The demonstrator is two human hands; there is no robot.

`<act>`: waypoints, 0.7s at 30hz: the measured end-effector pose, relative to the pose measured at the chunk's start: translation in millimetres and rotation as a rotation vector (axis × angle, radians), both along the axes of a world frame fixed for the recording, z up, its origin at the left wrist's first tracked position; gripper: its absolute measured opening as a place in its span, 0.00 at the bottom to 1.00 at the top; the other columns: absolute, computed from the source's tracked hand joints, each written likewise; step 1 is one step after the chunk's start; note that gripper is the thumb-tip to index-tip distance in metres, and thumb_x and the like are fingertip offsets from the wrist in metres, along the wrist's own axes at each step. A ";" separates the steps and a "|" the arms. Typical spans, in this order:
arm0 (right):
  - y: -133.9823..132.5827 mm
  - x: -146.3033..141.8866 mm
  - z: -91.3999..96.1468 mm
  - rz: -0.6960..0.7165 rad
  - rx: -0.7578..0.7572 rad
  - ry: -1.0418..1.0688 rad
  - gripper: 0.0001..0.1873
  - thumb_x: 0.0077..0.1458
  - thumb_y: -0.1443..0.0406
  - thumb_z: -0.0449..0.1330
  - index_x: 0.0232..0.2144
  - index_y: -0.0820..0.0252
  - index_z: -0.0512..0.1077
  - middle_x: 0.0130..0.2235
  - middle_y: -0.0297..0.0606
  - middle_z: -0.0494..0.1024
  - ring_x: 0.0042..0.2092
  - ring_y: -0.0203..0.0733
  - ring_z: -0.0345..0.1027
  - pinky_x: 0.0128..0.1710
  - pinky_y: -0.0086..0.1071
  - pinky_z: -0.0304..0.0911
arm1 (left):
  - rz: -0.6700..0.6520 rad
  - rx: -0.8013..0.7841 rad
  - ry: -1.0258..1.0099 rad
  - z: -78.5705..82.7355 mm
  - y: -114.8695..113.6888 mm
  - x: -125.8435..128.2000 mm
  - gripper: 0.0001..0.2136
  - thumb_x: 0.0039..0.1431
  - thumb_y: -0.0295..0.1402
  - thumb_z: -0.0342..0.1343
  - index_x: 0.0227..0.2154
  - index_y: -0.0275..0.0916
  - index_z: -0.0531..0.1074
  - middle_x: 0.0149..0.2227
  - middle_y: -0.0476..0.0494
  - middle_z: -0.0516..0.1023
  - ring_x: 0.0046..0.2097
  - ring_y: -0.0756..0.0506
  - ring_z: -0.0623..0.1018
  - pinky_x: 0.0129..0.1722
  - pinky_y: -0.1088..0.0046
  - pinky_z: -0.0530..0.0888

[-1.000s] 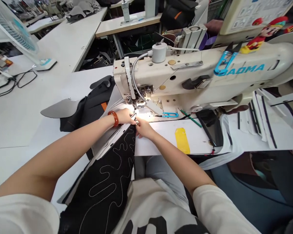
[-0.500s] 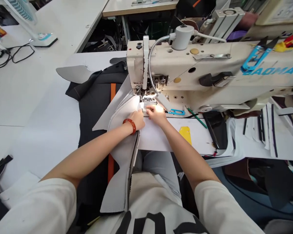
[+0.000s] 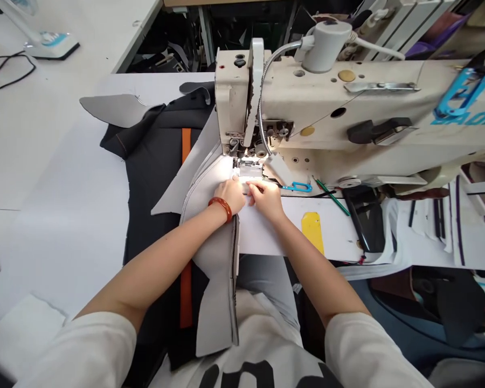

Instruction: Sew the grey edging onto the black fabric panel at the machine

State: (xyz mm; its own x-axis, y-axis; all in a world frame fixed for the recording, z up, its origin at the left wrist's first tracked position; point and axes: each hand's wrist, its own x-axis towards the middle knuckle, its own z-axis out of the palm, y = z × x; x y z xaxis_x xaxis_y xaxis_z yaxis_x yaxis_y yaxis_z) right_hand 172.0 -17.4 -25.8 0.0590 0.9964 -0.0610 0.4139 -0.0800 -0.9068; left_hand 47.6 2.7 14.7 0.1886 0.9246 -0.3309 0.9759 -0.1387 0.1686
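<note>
A cream industrial sewing machine [image 3: 347,108] stands on the white table [image 3: 64,205]. A long grey fabric piece [image 3: 214,258] runs from my lap up to the lit needle area [image 3: 248,168]. My left hand [image 3: 230,195], with a red-brown bracelet at the wrist, presses down on the grey fabric just in front of the presser foot. My right hand [image 3: 267,198] pinches the fabric's right edge beside it, fingertips close to the needle plate. The fabric's top end is hidden under the machine head.
Black fabric with an orange stripe [image 3: 186,161] lies left of the machine, and a grey cut piece [image 3: 113,108] beyond it. Blue snips [image 3: 297,187], a green pencil [image 3: 331,198] and a yellow tag [image 3: 313,229] lie to the right. White striped pieces [image 3: 436,226] are stacked far right.
The black quilted side seen a second ago is turned under, and grey now faces up. Both hands have slid the fabric closer under the presser foot; my view has shifted down and nearer.
</note>
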 end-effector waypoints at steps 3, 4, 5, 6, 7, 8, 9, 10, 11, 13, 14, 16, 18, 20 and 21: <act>-25.7 -2.1 7.2 -0.034 -0.261 0.315 0.15 0.58 0.69 0.51 0.43 0.65 0.75 0.30 0.38 0.77 0.25 0.37 0.72 0.19 0.27 0.64 | 0.034 0.006 -0.017 0.6 10.2 2.7 0.28 0.56 0.32 0.52 0.60 0.27 0.62 0.49 0.26 0.77 0.51 0.34 0.77 0.46 0.66 0.73; -32.5 -4.3 10.1 -0.028 -0.339 0.407 0.16 0.57 0.70 0.51 0.44 0.64 0.74 0.31 0.37 0.76 0.25 0.36 0.72 0.18 0.27 0.65 | 0.031 0.009 -0.017 2.5 12.3 3.1 0.28 0.55 0.32 0.53 0.59 0.27 0.63 0.49 0.27 0.77 0.51 0.35 0.77 0.46 0.66 0.73; -37.7 -6.9 13.1 -0.007 -0.407 0.489 0.17 0.56 0.71 0.50 0.44 0.64 0.74 0.31 0.37 0.76 0.26 0.35 0.72 0.19 0.26 0.66 | 0.017 0.007 -0.008 5.4 13.7 3.0 0.28 0.53 0.32 0.54 0.58 0.29 0.65 0.48 0.28 0.77 0.50 0.35 0.77 0.46 0.67 0.73; -41.0 -9.8 16.0 0.028 -0.459 0.563 0.17 0.55 0.72 0.50 0.43 0.63 0.73 0.31 0.36 0.75 0.26 0.34 0.71 0.20 0.26 0.67 | -0.004 0.001 0.010 9.1 14.5 2.5 0.26 0.52 0.31 0.55 0.55 0.30 0.68 0.47 0.29 0.78 0.49 0.35 0.77 0.45 0.66 0.73; -42.2 -12.8 18.5 0.066 -0.494 0.626 0.17 0.54 0.72 0.50 0.42 0.62 0.74 0.31 0.35 0.75 0.26 0.34 0.70 0.21 0.27 0.68 | -0.029 -0.007 0.035 13.3 14.8 1.5 0.24 0.51 0.32 0.55 0.52 0.31 0.71 0.46 0.29 0.78 0.48 0.35 0.78 0.45 0.66 0.73; -41.3 -16.0 20.5 0.101 -0.512 0.680 0.17 0.53 0.72 0.51 0.42 0.61 0.74 0.30 0.33 0.74 0.25 0.33 0.69 0.21 0.26 0.68 | -0.058 -0.010 0.058 17.6 15.1 -0.2 0.21 0.50 0.32 0.56 0.48 0.32 0.74 0.45 0.30 0.78 0.47 0.35 0.78 0.44 0.65 0.73; -38.4 -19.2 21.9 0.124 -0.517 0.730 0.17 0.51 0.72 0.51 0.42 0.59 0.73 0.29 0.31 0.73 0.24 0.32 0.67 0.20 0.26 0.67 | -0.084 -0.003 0.075 21.7 15.7 -2.5 0.17 0.49 0.32 0.56 0.43 0.33 0.76 0.42 0.30 0.79 0.45 0.36 0.78 0.42 0.65 0.73; -33.6 -22.5 22.6 0.136 -0.514 0.779 0.19 0.50 0.72 0.52 0.44 0.57 0.72 0.28 0.30 0.71 0.23 0.32 0.65 0.19 0.25 0.66 | -0.107 0.013 0.076 25.4 16.8 -5.4 0.14 0.49 0.32 0.55 0.38 0.34 0.77 0.39 0.31 0.79 0.42 0.37 0.78 0.40 0.66 0.72; -27.3 -25.9 22.4 0.140 -0.513 0.835 0.22 0.49 0.72 0.52 0.46 0.55 0.71 0.27 0.28 0.70 0.22 0.32 0.64 0.19 0.25 0.65 | -0.127 0.030 0.058 28.5 18.6 -8.8 0.10 0.48 0.32 0.54 0.33 0.35 0.77 0.35 0.34 0.79 0.39 0.39 0.77 0.37 0.67 0.71; -12.7 -32.7 19.8 0.144 -0.538 0.972 0.28 0.46 0.72 0.51 0.51 0.53 0.67 0.25 0.27 0.68 0.21 0.32 0.63 0.19 0.24 0.63 | -0.150 0.054 -0.024 32.5 24.0 -16.2 0.06 0.49 0.31 0.52 0.23 0.37 0.73 0.26 0.41 0.75 0.32 0.44 0.73 0.31 0.71 0.66; -5.7 -35.9 17.5 0.144 -0.562 1.050 0.29 0.46 0.72 0.50 0.52 0.53 0.65 0.24 0.27 0.67 0.21 0.33 0.62 0.18 0.24 0.61 | -0.149 0.062 -0.072 33.6 27.0 -19.7 0.07 0.49 0.31 0.52 0.19 0.38 0.69 0.22 0.45 0.71 0.29 0.47 0.70 0.28 0.71 0.63; 3.9 -41.4 11.9 0.131 -0.593 1.211 0.28 0.46 0.72 0.49 0.51 0.55 0.64 0.23 0.27 0.65 0.20 0.33 0.59 0.17 0.23 0.58 | -0.127 0.073 -0.159 34.2 31.7 -24.9 0.12 0.49 0.31 0.51 0.14 0.39 0.60 0.17 0.49 0.61 0.25 0.50 0.62 0.26 0.71 0.57; 3.7 -45.0 7.0 0.125 -0.558 1.345 0.26 0.47 0.72 0.49 0.50 0.55 0.64 0.23 0.26 0.64 0.20 0.33 0.56 0.17 0.23 0.55 | -0.103 0.077 -0.219 32.9 33.4 -26.5 0.14 0.49 0.31 0.50 0.13 0.39 0.55 0.17 0.51 0.56 0.25 0.51 0.56 0.26 0.71 0.53; -7.1 -46.4 4.9 0.132 -0.511 1.415 0.24 0.48 0.72 0.52 0.49 0.54 0.65 0.23 0.25 0.63 0.20 0.32 0.55 0.18 0.23 0.55 | -0.105 0.060 -0.229 29.7 32.2 -24.4 0.14 0.48 0.30 0.50 0.12 0.40 0.54 0.17 0.51 0.56 0.25 0.51 0.56 0.27 0.71 0.54; -15.3 -46.7 5.2 0.133 -0.506 1.422 0.23 0.50 0.71 0.53 0.50 0.53 0.65 0.23 0.24 0.62 0.20 0.32 0.54 0.18 0.23 0.55 | -0.115 0.051 -0.210 27.4 31.1 -22.3 0.13 0.47 0.29 0.50 0.13 0.40 0.55 0.17 0.51 0.58 0.25 0.51 0.58 0.27 0.71 0.55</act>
